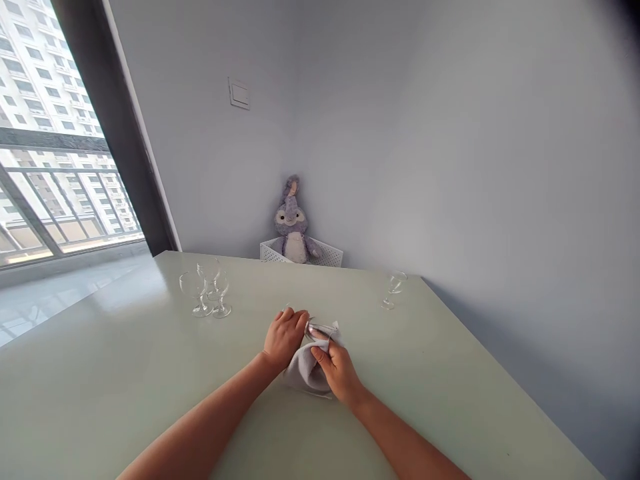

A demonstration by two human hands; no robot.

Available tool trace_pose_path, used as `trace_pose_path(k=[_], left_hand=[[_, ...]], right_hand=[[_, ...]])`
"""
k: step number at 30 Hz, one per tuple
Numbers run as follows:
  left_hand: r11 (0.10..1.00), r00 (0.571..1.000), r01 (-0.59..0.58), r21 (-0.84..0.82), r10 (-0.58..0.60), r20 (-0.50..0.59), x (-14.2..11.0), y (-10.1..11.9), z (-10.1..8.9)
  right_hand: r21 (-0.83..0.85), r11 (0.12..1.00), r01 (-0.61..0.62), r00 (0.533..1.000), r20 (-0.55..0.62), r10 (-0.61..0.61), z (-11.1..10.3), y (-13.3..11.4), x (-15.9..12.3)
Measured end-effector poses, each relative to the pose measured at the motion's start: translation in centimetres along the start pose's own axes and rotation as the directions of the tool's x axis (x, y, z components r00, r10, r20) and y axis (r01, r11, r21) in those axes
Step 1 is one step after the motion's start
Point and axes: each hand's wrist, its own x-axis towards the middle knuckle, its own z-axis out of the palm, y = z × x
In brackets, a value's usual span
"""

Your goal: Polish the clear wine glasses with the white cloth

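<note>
Over the middle of the table, a small stemmed glass (311, 323) is held on its side between my two hands. My left hand (285, 337) is closed round the stem end, hiding most of the glass; a sliver of its foot seems to show past the knuckles. A light grey cloth (304, 370) hangs down from my right hand (340, 370). The fingers of that hand pinch the cloth at the mouth of the glass, with the thumb on the near side. Some fingers appear to be inside the bowl.
Three clear stemmed glasses (220, 293) stand grouped at the left on the pale green table (125, 373). Another stemmed glass (395, 287) stands alone at the right. Behind the far edge, a purple plush toy (294, 230) sits in a white basket (330, 256) by the wall.
</note>
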Motion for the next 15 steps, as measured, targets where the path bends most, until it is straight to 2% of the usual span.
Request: trace_pose_path(k=[3, 6, 8, 10, 12, 15], left_hand=[[1.000, 1.000, -0.026, 0.013, 0.026, -0.001, 0.0, -0.4, -0.6], [0.996, 0.994, -0.091, 0.010, 0.090, 0.056, 0.1, -1.1, -1.0], [0.987, 0.986, -0.151, 0.061, 0.146, 0.078, 0.1, -1.4, -1.0], [0.973, 0.979, -0.198, 0.122, 0.191, 0.073, 0.0, -1.6, -0.7], [0.968, 0.980, -0.198, 0.154, 0.191, 0.059, 0.0, -1.5, -0.4], [0.981, 0.992, -0.124, 0.149, 0.120, 0.038, -0.1, -1.3, 0.1]], right_hand=[[0.247, 0.963, -0.111, 0.993, 0.072, 0.096, -0.9, -0.2, 0.5], [0.295, 0.946, -0.132, 0.983, 0.161, 0.088, -1.9, -0.8, 0.8], [0.178, 0.981, -0.076, 0.986, 0.161, 0.047, -2.3, -1.1, 0.8], [-0.025, 0.999, 0.032, 0.997, 0.076, -0.030, -2.5, -1.1, 0.7], [-0.232, 0.963, 0.140, 0.988, -0.037, -0.152, -2.5, -0.8, 0.7], [-0.457, 0.851, 0.258, 0.928, -0.129, -0.351, -2.8, -0.3, 0.9]])
